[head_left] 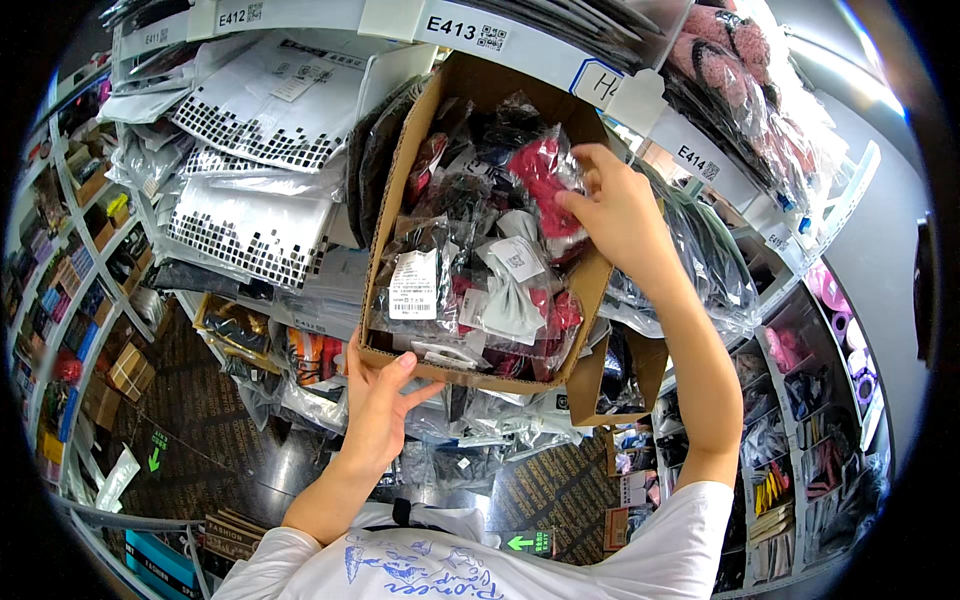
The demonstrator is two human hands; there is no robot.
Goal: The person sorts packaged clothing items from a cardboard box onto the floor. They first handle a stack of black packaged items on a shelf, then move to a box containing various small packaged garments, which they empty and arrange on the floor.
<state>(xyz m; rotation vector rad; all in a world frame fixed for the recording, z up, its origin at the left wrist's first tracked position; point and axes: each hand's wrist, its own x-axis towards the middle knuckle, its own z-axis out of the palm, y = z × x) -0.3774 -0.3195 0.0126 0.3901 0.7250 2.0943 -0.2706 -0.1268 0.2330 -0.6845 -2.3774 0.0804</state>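
Head-worn fisheye, looking down, close range

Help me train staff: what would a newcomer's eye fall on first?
Probably the bright red packet held in the right hand, over the far right part of the open cardboard box. Below it in the box, a pale grey bow in clear wrap stands out. Left of the box, stacked white packages with black squares catch the eye.

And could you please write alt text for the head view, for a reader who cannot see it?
A person's right hand pinches a red packet in a cardboard box full of small plastic-wrapped things, while the left hand holds the box's near edge. Around it are shelves with more bagged goods.
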